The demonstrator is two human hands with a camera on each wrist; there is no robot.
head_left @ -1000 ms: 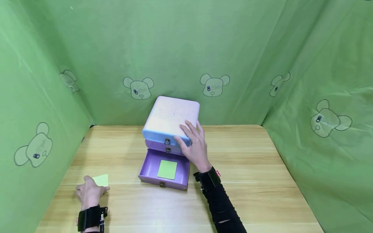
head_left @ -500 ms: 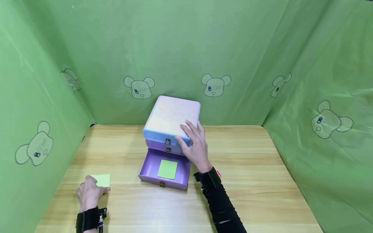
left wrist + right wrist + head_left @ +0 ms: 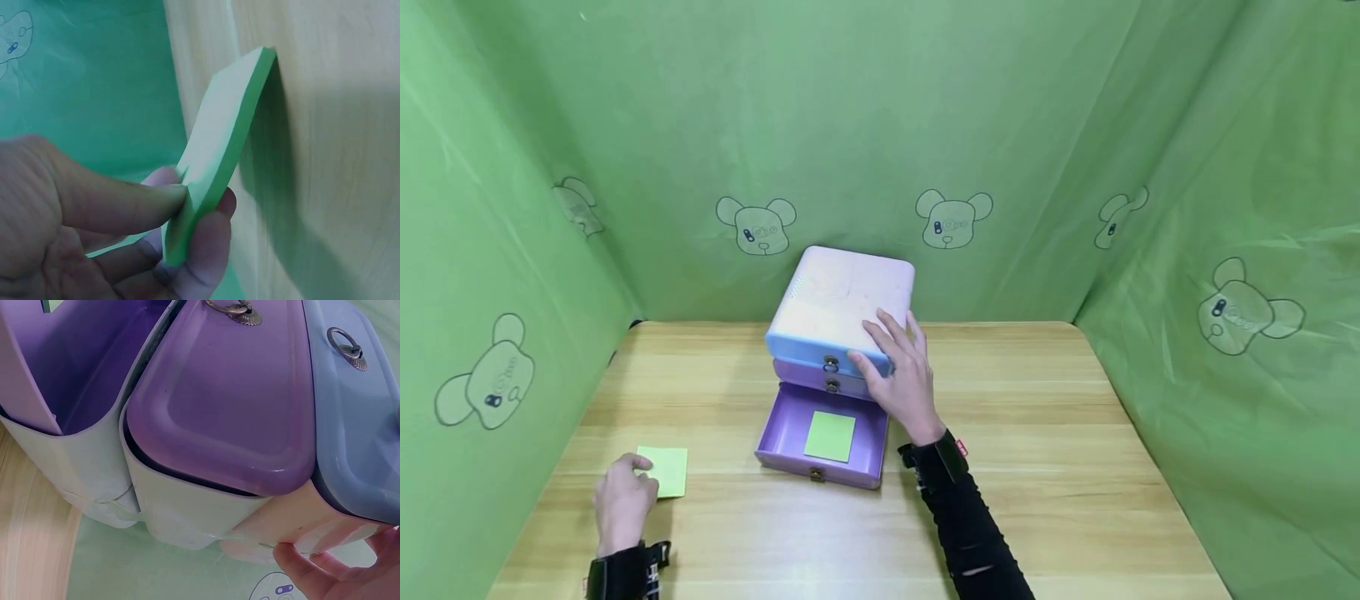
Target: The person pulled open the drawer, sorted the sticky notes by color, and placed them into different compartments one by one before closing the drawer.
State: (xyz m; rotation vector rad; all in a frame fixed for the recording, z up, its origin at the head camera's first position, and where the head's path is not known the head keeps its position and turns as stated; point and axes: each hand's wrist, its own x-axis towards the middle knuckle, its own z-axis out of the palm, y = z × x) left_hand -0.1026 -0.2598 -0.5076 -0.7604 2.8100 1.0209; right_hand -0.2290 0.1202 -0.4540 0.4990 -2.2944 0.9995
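My left hand pinches a light-green pad of sticky notes between thumb and fingers, at the front left of the table. In the left wrist view the pad is tilted on edge, its thickness showing and its shadow on the wood. My right hand rests on the front right corner of a small drawer cabinet, fingers spread on its top and thumb at the front edge. The cabinet's bottom purple drawer is pulled out. Inside it lies another green sticky-note pad.
Above the pulled-out drawer, a purple drawer and a blue drawer with ring pulls are closed. Green cloth walls with printed bear heads surround the wooden table at the back and both sides.
The pad in my left hand has shifted slightly right, and more of it shows as the fingers cover less of its face. My right hand and the cabinet stay put.
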